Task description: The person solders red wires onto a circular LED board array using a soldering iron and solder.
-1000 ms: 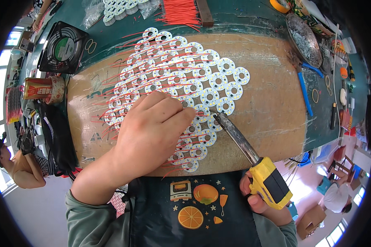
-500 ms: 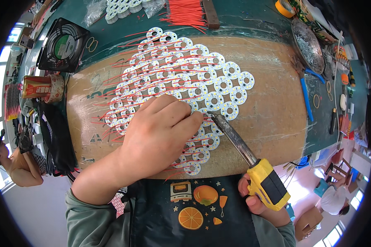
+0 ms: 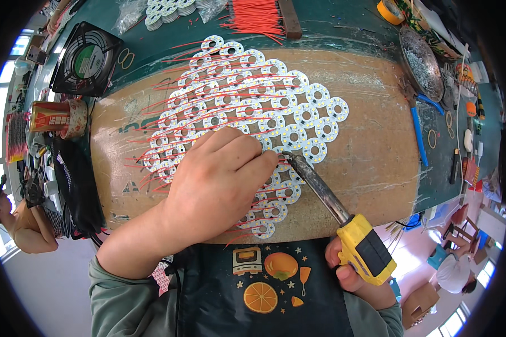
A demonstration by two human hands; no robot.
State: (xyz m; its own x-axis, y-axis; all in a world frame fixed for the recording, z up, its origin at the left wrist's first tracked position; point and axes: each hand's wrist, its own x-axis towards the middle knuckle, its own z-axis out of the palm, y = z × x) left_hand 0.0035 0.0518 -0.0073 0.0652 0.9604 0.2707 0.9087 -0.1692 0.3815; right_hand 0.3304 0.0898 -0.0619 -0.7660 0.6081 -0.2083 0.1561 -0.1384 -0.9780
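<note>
A sheet of joined white ring-shaped LED boards [image 3: 306,115], with red wires [image 3: 168,106] trailing to the left, lies on a brown board. My left hand [image 3: 216,174] rests over the lower middle of the sheet. Its thumb and forefinger are closed in a pinch, with a bit of red wire showing at the fingertips. In my right hand [image 3: 346,269] is a soldering iron [image 3: 366,247] with a yellow handle. Its dark tip meets a ring just right of my left fingertips; the exact contact point is too small to make out.
The brown board [image 3: 376,140] covers the green table. Behind it lie a bundle of red wires [image 3: 256,17], a wooden block [image 3: 289,19] and stacked LED boards [image 3: 168,11]. A black fan [image 3: 87,59] stands left. A metal dish [image 3: 421,64] and blue-handled pliers [image 3: 419,135] are right. Other people sit nearby.
The soldering iron has edged very slightly up and left against the ring. My left hand keeps its pinch in nearly the same place, and the whole view has shifted a little.
</note>
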